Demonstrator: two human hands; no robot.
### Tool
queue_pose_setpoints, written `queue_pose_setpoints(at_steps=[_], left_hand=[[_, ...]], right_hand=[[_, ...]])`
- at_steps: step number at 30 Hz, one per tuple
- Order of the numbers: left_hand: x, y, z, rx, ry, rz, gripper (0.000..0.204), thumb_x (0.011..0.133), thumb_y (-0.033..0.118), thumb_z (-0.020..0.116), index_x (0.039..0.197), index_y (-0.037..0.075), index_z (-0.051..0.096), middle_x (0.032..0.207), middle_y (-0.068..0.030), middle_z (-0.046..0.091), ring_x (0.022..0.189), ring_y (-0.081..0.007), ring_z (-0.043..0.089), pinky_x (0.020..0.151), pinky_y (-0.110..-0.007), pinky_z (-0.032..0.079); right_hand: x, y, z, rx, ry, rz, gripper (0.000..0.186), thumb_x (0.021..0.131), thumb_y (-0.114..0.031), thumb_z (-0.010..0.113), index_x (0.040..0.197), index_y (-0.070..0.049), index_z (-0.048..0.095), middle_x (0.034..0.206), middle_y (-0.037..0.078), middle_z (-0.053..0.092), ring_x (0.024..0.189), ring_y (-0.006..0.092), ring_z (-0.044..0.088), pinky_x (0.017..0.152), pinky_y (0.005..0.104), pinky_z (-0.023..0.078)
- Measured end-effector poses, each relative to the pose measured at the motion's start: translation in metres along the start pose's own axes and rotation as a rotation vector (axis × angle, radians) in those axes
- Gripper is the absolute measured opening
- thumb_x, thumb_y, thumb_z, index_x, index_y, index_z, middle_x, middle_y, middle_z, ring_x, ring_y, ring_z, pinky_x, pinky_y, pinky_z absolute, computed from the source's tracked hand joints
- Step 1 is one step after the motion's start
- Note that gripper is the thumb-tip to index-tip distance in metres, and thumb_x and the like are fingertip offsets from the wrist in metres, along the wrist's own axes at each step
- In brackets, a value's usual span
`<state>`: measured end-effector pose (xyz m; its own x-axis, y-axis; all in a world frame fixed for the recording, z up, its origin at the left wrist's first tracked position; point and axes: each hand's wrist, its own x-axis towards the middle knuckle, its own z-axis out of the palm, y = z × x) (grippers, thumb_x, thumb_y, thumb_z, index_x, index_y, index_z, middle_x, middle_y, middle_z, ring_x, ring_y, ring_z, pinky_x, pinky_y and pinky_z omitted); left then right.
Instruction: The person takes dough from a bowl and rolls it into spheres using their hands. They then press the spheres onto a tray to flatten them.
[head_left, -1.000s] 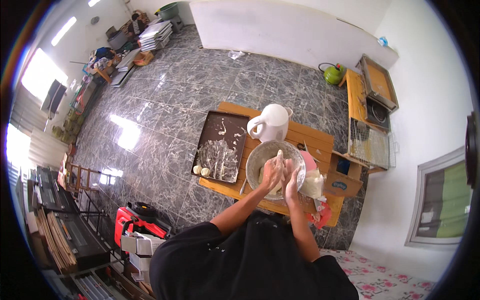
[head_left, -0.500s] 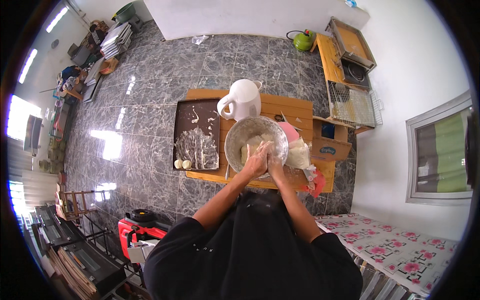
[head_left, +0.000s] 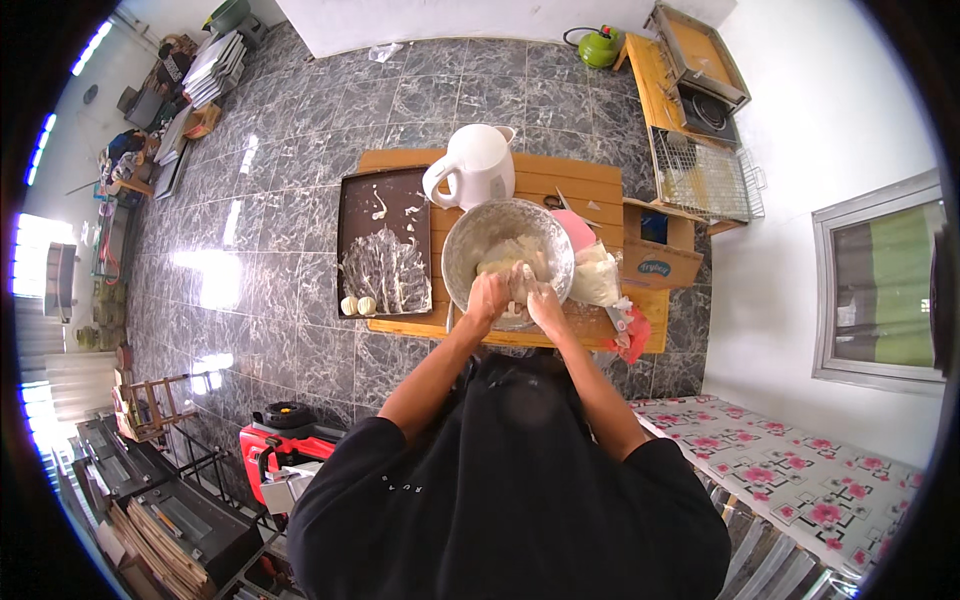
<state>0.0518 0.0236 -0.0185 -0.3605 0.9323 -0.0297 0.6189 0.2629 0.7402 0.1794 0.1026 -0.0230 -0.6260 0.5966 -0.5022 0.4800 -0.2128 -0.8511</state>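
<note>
A round metal bowl [head_left: 458, 245], its inner wall smeared with flour, stands on the wooden table. Pale dough [head_left: 512, 252] lies inside it. Both hands are over the bowl's near side, floury at the fingers. My left hand [head_left: 489, 297] curls round a lump of the dough. Beside it, my right hand [head_left: 544, 303] grips the same dough with bent fingers, close to the near right rim. Left of the bowl is a dark baking tray [head_left: 388, 240] streaked with white grease. Two small ridged dough balls [head_left: 357, 306] sit in its near left corner.
A white kettle [head_left: 480, 165] stands behind the bowl. Scissors [head_left: 553, 202], a pink item [head_left: 575, 230], an opened flour bag [head_left: 597, 277] and a red plastic bag [head_left: 632, 335] lie to the right. Past the table's right edge is a cardboard box [head_left: 660, 262].
My hands have moved apart from their overlapped press on the dough, and their fingers now curl round it nearer the bowl's front. The whole view has shifted slightly.
</note>
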Motion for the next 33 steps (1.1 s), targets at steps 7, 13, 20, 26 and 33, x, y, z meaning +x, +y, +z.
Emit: queue_pose_setpoints(at_steps=[7, 13, 20, 26, 33], left_hand=[[0.023, 0.001, -0.016, -0.434, 0.232, -0.426, 0.043, 0.097, 0.036, 0.053, 0.093, -0.005, 0.068, 0.071, -0.0218, 0.065, 0.063, -0.0278, 0.065, 0.065, -0.040, 0.050], [-0.005, 0.017, 0.006, -0.497, 0.093, -0.040, 0.036, 0.095, 0.019, 0.056, 0.127, 0.003, 0.057, 0.096, -0.0184, 0.069, 0.080, -0.0223, 0.067, 0.075, -0.034, 0.052], [-0.001, 0.013, -0.002, -0.605, 0.193, -0.298, 0.031, 0.093, 0.009, 0.052, 0.123, 0.003, 0.055, 0.098, -0.0151, 0.068, 0.080, -0.0186, 0.067, 0.074, -0.032, 0.052], [-0.004, 0.019, -0.006, -0.692, 0.139, -0.327, 0.030, 0.095, 0.010, 0.050, 0.124, 0.003, 0.053, 0.101, -0.0137, 0.066, 0.080, -0.0186, 0.065, 0.074, -0.032, 0.052], [-0.006, 0.031, -0.013, -0.829, 0.091, -0.238, 0.035, 0.098, 0.020, 0.051, 0.129, 0.004, 0.052, 0.106, -0.0073, 0.065, 0.096, -0.0134, 0.061, 0.080, -0.029, 0.050]], right_hand=[[0.007, -0.002, 0.020, 0.448, -0.066, -0.064, 0.048, 0.102, -0.045, 0.040, 0.122, -0.004, 0.055, 0.114, 0.007, 0.059, 0.101, 0.0181, 0.058, 0.085, 0.0341, 0.049], [0.022, -0.006, -0.003, 1.016, -0.127, 0.067, 0.058, 0.103, -0.038, 0.040, 0.149, -0.006, 0.026, 0.148, 0.005, 0.034, 0.128, 0.0184, 0.039, 0.107, 0.0349, 0.034], [0.004, -0.025, 0.009, 0.489, 0.046, -0.205, 0.031, 0.097, -0.015, 0.047, 0.126, -0.008, 0.054, 0.123, 0.006, 0.055, 0.115, 0.0140, 0.049, 0.099, 0.0286, 0.038], [0.014, -0.003, -0.003, 0.656, 0.173, -0.262, 0.018, 0.090, -0.008, 0.044, 0.074, -0.008, 0.053, 0.067, -0.002, 0.048, 0.062, 0.0107, 0.049, 0.061, 0.0256, 0.044], [0.013, -0.008, 0.006, 0.604, 0.271, -0.148, 0.017, 0.094, -0.016, 0.047, 0.080, -0.011, 0.055, 0.071, 0.000, 0.054, 0.069, 0.0103, 0.055, 0.065, 0.0258, 0.047]])
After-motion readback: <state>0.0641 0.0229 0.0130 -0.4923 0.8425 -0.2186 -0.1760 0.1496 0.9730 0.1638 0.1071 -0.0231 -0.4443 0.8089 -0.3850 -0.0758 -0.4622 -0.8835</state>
